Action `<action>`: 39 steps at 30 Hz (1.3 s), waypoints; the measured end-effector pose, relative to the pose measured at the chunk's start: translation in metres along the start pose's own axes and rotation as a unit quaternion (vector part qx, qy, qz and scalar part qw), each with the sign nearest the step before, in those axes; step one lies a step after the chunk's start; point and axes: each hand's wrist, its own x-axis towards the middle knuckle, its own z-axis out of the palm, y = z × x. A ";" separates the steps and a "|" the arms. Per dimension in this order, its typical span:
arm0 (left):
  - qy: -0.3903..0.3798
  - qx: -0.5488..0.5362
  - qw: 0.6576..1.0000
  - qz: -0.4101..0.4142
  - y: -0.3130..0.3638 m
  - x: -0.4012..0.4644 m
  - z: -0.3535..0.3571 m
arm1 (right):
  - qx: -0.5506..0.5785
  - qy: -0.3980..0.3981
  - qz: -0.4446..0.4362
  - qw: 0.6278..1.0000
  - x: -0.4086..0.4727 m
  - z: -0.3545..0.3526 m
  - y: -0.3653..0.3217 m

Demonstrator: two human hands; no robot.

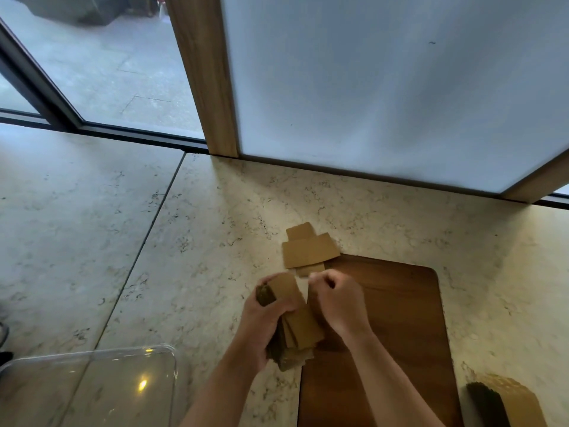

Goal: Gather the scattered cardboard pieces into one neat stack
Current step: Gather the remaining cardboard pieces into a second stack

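**Now: a bundle of cardboard in one hand, one piece still lying flat**

Here the left hand [261, 328] is wrapped tight around a thick bundle of cardboard pieces [297, 323]. The brown pieces fan out a little at the near end, so the bundle is not neat. It is held up above the left edge of a dark wooden board [397, 334].

The right hand [337, 298] is just beside the bundle. Its fingers are curled in, with the fingertips pinched close together. It is blurry, so I cannot tell if it is grasping a piece or nothing at all.

One flat cardboard piece [309, 249] lies just past the hands. It is shaped like an unfolded little box with a tab on top. Most of it rests on the pale stone worktop [215, 241], and its near corner reaches over the far edge of the wooden board.

At the bottom right corner, another pile of cardboard [505, 402] sits on the worktop, well apart from the hands. Its dark edges show on the left side.

A clear plastic bin [92, 383] sits at the bottom left. A white panel with a wooden frame [203, 78] stands at the back of the worktop.

No words or labels can be read on anything.
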 end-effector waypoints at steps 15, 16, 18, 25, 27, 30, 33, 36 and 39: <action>0.078 -0.097 0.992 0.007 0.010 0.020 -0.033 | 0.101 -0.110 -0.007 0.989 0.078 -0.061 -0.010; 0.076 -0.097 0.992 0.010 0.010 0.020 -0.031 | 0.031 -0.142 -0.011 0.989 0.083 -0.066 -0.013; 0.072 -0.092 0.993 0.008 0.007 0.021 -0.027 | -0.075 -0.163 -0.022 0.984 0.092 -0.064 -0.026; 0.070 -0.082 0.994 -0.003 0.005 0.028 -0.032 | -0.321 -0.003 -0.034 0.947 0.117 0.002 -0.047; 0.062 -0.100 0.993 0.003 0.006 0.029 -0.035 | -0.312 0.013 -0.018 0.950 0.109 0.011 -0.042; 0.040 -0.126 0.991 0.034 0.004 0.028 -0.035 | -0.146 -0.023 -0.017 0.989 0.089 0.012 -0.037; 0.022 -0.142 0.987 0.065 0.003 0.025 -0.036 | 0.045 -0.041 0.025 0.998 0.057 -0.006 -0.031; -0.034 -0.120 0.990 0.073 0.003 0.017 -0.031 | 0.173 -0.202 0.088 0.960 0.005 -0.014 -0.037; -0.049 -0.097 0.991 0.080 0.000 0.004 -0.021 | 0.154 -0.206 0.038 0.966 -0.041 0.008 -0.036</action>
